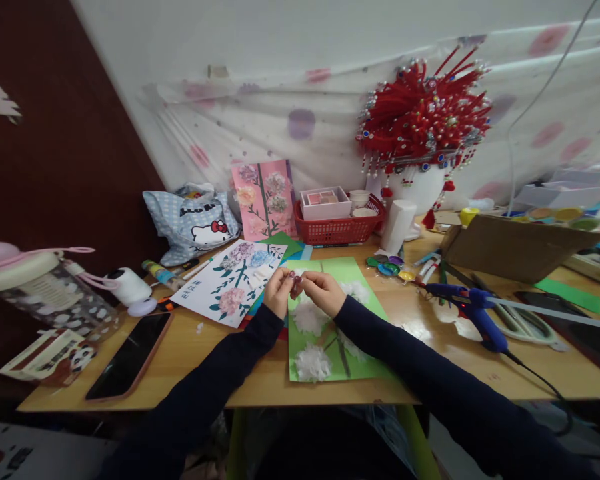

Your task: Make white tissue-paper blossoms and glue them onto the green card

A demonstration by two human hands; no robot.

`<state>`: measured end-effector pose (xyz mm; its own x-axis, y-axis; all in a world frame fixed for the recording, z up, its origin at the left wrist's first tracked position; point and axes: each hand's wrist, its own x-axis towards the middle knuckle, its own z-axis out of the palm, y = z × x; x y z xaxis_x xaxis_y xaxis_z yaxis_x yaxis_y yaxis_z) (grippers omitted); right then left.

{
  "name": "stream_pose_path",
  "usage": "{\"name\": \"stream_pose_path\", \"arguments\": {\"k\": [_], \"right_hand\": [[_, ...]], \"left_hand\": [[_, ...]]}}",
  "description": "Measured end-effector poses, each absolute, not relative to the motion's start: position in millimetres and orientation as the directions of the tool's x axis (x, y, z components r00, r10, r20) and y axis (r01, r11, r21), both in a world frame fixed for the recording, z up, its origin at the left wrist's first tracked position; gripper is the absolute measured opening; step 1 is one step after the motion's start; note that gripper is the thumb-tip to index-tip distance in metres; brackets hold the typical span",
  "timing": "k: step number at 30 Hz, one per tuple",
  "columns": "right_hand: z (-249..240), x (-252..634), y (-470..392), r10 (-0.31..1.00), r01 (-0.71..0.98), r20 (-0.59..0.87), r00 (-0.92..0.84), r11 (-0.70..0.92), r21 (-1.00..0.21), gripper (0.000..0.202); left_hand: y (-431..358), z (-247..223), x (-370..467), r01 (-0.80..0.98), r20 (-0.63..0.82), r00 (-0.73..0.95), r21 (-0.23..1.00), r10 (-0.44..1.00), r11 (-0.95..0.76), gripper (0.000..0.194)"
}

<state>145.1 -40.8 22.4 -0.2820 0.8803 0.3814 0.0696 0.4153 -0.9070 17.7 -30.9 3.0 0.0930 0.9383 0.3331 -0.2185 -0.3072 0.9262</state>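
My left hand [279, 291] and my right hand [324, 292] meet fingertip to fingertip above a light green sheet of paper [373, 367]. Both are closed in a pinch. A bit of white shows by the fingertips, too small to name. On the green sheet are fluffy white paper flowers [313, 363] and a painted dark stem [343, 357], partly covered by my right hand and sleeve. Left of my hands lies a white sheet with a flower picture [205, 287], pink, purple and blue blossoms among dark green leaves.
A blue hot glue gun [473, 310] with its cord lies at right, near a cardboard box [505, 250]. Behind stand a red basket [337, 231] and a red beaded headdress [425, 117]. A phone [130, 357] and a tumbler [50, 293] occupy the left side.
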Motion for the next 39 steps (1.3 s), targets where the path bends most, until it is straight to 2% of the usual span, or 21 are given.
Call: {"name": "stream_pose_path", "arguments": {"k": [3,7,15,22,31,39], "right_hand": [[23,146,-42,0.884,0.063,0.332,-0.329,0.371,-0.926,0.034],[24,146,-43,0.889,0.030,0.273,-0.368,0.305,-0.952,0.030],[23,144,-41,0.906,-0.069,0.178,-0.384,0.163,-0.984,0.020],[28,144,-44,0.897,-0.073,0.191,-0.398,0.177,-0.982,0.021],[24,148,-44,0.863,0.003,0.289,-0.414,0.319,-0.948,0.024],[22,149,-40,0.908,-0.028,0.219,-0.356,0.224,-0.974,0.025]], "left_hand": [[-32,1,19,-0.292,0.359,0.173,0.908,0.917,-0.301,0.035],[-33,0,21,-0.319,0.362,0.177,0.901,0.915,-0.295,0.040],[-38,4,19,-0.270,0.369,0.177,0.909,0.912,-0.316,0.033],[-35,2,20,-0.203,0.315,0.188,0.939,0.930,-0.277,0.036],[-41,8,17,-0.025,0.369,0.185,0.928,0.911,-0.371,0.038],[-41,7,21,-0.132,0.331,0.111,0.940,0.937,-0.316,0.037]]}}
